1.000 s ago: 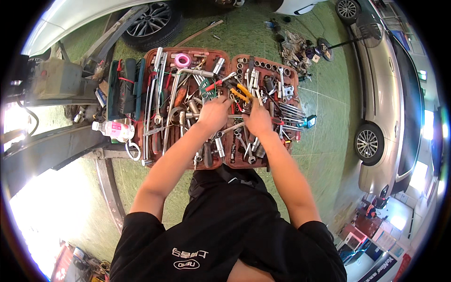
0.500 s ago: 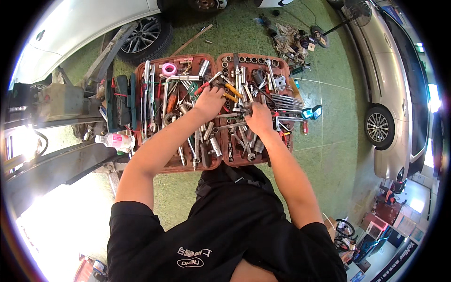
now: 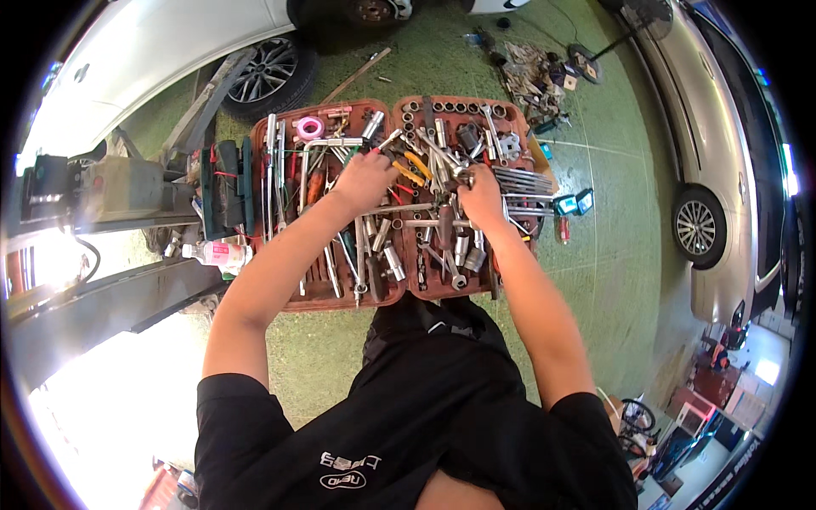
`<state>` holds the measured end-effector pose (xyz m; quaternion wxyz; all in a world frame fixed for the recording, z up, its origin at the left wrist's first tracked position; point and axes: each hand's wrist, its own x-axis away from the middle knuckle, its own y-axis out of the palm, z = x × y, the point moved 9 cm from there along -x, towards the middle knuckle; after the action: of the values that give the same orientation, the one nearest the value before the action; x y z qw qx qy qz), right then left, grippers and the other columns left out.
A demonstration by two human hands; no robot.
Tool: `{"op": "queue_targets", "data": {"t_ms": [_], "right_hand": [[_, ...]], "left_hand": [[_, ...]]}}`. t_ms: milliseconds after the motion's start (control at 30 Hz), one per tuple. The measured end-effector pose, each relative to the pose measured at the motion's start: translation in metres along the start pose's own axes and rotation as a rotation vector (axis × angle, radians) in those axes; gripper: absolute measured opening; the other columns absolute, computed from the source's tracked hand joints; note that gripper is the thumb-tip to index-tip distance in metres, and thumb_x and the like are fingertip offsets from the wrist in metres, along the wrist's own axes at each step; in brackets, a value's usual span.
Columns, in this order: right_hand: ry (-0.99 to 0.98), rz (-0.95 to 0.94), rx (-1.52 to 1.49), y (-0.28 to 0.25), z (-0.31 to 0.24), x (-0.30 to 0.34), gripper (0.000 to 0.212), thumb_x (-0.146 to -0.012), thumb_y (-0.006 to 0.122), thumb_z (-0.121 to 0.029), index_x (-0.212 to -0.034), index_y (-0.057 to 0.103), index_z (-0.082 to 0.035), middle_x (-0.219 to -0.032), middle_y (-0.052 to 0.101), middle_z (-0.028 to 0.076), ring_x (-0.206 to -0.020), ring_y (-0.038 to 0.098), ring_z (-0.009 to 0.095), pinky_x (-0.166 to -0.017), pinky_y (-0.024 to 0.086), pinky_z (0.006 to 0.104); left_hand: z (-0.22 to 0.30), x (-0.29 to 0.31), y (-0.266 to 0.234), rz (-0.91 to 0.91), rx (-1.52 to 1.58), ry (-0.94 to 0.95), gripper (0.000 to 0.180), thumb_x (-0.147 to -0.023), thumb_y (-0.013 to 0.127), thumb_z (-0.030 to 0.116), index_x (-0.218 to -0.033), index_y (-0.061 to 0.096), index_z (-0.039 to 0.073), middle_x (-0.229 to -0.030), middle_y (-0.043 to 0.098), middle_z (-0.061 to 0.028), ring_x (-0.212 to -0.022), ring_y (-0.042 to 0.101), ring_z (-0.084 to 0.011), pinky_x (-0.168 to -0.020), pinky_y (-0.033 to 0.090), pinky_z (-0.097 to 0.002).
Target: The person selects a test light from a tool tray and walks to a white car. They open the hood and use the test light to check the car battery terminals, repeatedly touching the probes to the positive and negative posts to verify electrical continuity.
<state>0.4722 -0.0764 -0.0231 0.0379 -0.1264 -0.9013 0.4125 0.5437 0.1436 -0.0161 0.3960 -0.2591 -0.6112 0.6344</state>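
Fingers of the left hand (image 3: 364,180) curl down into the heap of tools in the left half of the open red tool case (image 3: 319,293); whether they are clamped on anything cannot be told, since the hand hides its own tips. Fingers of the right hand (image 3: 481,194) are bent together around a small metal piece (image 3: 462,174), seemingly a socket or ratchet head, at the top of the right half.

Far beyond the fingers, up and left, stands a white car (image 3: 161,51) with its dark wheel (image 3: 265,72); well off to the right of them is a silver car (image 3: 722,170). Left of the left fingers lies a dark green tool pouch (image 3: 223,183), and below it a clear plastic bottle (image 3: 217,254) with a pink and white label. Just above the left fingers sits a pink roll of tape (image 3: 309,128). Right of the right fingers a row of wrenches (image 3: 520,180) fans out, with a small blue work light (image 3: 573,203) on the green floor (image 3: 612,280) beyond. Between both hands lie yellow-handled pliers (image 3: 415,167).
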Motion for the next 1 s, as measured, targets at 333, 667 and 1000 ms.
{"op": "queue_targets", "data": {"t_ms": [333, 667, 1000], "right_hand": [[0.044, 0.083, -0.176, -0.010, -0.004, 0.006, 0.031, -0.091, 0.062, -0.003, -0.120, 0.059, 0.006, -0.115, 0.064, 0.029, -0.110, 0.061, 0.052, -0.096, 0.048, 0.0530], [-0.009, 0.059, -0.148, -0.014, 0.005, 0.021, 0.028, -0.087, 0.063, 0.001, -0.114, 0.060, 0.004, -0.116, 0.061, 0.026, -0.112, 0.060, 0.048, -0.096, 0.049, 0.0504], [-0.346, -0.482, 0.310, 0.027, -0.049, 0.052, 0.047, -0.077, 0.084, -0.014, -0.120, 0.068, -0.003, -0.130, 0.060, 0.014, -0.128, 0.054, 0.037, -0.110, 0.044, 0.0481]], "left_hand": [[0.020, -0.010, 0.039, -0.049, -0.011, 0.033, 0.039, -0.091, 0.066, 0.016, -0.130, 0.068, 0.016, -0.120, 0.065, -0.0055, -0.119, 0.060, -0.0237, -0.098, 0.046, -0.0417], [0.024, 0.061, -0.087, -0.176, 1.028, -0.170, 0.019, -0.092, 0.069, 0.015, -0.098, 0.056, 0.002, -0.077, 0.055, -0.0120, -0.076, 0.057, -0.0201, -0.072, 0.049, -0.0399], [-0.028, 0.180, -0.090, 0.354, 1.705, -0.308, 0.024, -0.089, 0.071, -0.002, -0.091, 0.049, 0.008, -0.086, 0.049, 0.0023, -0.085, 0.048, -0.0096, -0.076, 0.040, -0.0280]]}}
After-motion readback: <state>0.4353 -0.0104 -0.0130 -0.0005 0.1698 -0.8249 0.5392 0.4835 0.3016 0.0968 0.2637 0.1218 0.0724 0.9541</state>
